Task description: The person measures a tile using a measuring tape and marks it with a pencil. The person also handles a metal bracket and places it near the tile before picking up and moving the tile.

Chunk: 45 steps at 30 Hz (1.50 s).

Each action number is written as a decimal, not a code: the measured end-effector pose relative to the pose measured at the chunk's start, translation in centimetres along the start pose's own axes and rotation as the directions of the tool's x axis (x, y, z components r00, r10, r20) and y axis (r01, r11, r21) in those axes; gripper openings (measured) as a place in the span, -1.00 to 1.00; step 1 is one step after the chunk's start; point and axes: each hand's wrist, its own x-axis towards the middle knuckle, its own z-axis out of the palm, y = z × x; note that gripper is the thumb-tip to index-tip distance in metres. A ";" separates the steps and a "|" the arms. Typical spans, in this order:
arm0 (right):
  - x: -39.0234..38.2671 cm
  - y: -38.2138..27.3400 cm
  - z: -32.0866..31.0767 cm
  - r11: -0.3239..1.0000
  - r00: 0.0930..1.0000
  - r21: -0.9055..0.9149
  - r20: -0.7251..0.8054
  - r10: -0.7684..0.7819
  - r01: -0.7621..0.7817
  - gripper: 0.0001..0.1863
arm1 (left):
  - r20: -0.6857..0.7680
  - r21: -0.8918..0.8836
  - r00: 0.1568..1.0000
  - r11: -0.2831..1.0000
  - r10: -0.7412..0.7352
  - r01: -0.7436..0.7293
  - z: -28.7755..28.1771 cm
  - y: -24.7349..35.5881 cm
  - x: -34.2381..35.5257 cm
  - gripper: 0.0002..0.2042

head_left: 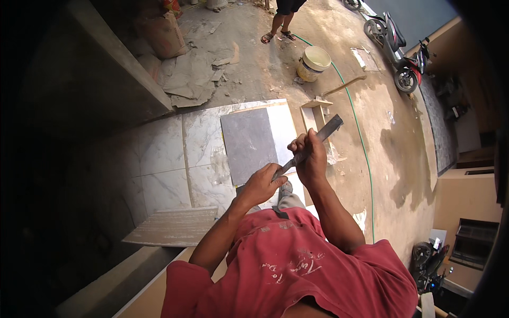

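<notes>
A long dark bar-like tool (pixel 331 127) slants across in front of my body, its broad dark end up and to the right. Its exact kind is not clear. My right hand (pixel 312 159) is closed around its middle, with the fingers curled. My left hand (pixel 261 185) grips the narrower lower end. Beyond my left hand lies a dark grey square tile (pixel 252 140), flat on top of a white sheet or tile (pixel 283 127). Both lie at the edge of white marble-patterned floor tiles (pixel 201 143).
A short wooden trough or frame (pixel 316 114) lies right of the grey tile. Farther off stand a bucket (pixel 314 63) and a person in sandals (pixel 278 37). A green hose (pixel 360 138) runs along the ground. A tile (pixel 172 227) leans at lower left; motorbikes (pixel 405 79) are parked right.
</notes>
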 end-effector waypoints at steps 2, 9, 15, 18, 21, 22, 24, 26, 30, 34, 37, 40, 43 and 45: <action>-0.4 -0.6 0.0 0.999 0.996 0.005 0.078 0.033 -0.034 -0.65 | 0.327 -0.180 0.935 0.963 -0.135 0.202 -1.3 1.0 -0.2 -0.48; -1.5 -1.0 2.7 0.912 0.987 0.378 0.091 0.133 -0.158 -0.67 | -0.016 -0.717 0.977 0.683 -0.214 0.138 1.0 1.3 -1.5 -0.55; -4.0 0.8 3.1 0.800 0.964 0.538 0.123 0.236 -0.265 -0.70 | -0.118 -0.905 0.972 0.426 -0.202 -0.021 1.8 1.6 -2.7 -0.68; -4.9 0.8 2.8 0.858 0.927 0.352 0.168 0.336 -0.374 -0.76 | -0.274 -0.827 0.958 0.527 -0.078 -0.194 0.8 0.5 -3.1 -0.65; -4.6 -0.1 1.3 0.893 0.874 0.107 0.284 0.395 -0.438 -0.74 | -0.185 -0.762 0.983 0.633 -0.011 -0.137 -0.6 -0.1 -3.7 -0.60; -4.8 -0.5 1.3 0.889 0.853 0.061 0.317 0.415 -0.454 -0.65 | -0.179 -0.708 0.984 0.694 0.007 -0.134 -0.7 -0.1 -3.8 -0.56; -5.3 -0.6 2.4 0.944 0.892 -0.043 0.318 0.322 -0.326 -0.58 | -0.184 -0.726 0.983 0.673 0.007 -0.140 -1.0 -0.1 -4.1 -0.57; -5.5 0.0 2.1 0.911 0.923 -0.412 0.340 0.181 -0.027 -0.27 | -0.183 -0.744 0.983 0.652 0.010 -0.145 -0.8 0.2 -4.2 -0.58; -7.4 2.2 1.2 0.523 0.727 -0.680 0.669 0.153 0.515 -0.11 | -0.347 -0.902 0.937 0.286 -0.041 -0.322 -0.7 0.9 -3.9 -0.64; -8.4 3.7 0.3 0.463 0.821 -0.798 0.525 0.223 0.385 -0.46 | -0.362 -0.898 0.929 0.294 -0.075 -0.327 -1.2 0.8 -4.7 -0.72; -7.9 1.5 -0.3 0.364 0.841 -0.857 0.471 0.264 0.366 -0.71 | -0.460 -0.756 0.839 0.623 -0.289 -0.200 -3.0 0.6 -5.9 -0.65; -8.1 -1.2 -0.5 0.076 0.792 -0.839 0.535 0.295 0.539 -0.68 | -0.733 -0.153 0.678 0.959 0.050 -0.237 -6.4 0.0 -8.1 -0.52; -8.7 -3.6 0.1 -0.014 0.696 -0.788 0.536 0.477 0.616 -0.63 | -0.381 0.395 0.819 0.876 0.429 -0.276 -10.6 1.8 -8.6 -0.38; -9.0 -5.3 1.5 0.028 0.660 -0.790 0.531 0.531 0.613 -0.57 | -0.015 0.473 0.868 0.768 0.496 -0.431 -12.7 2.6 -7.3 -0.34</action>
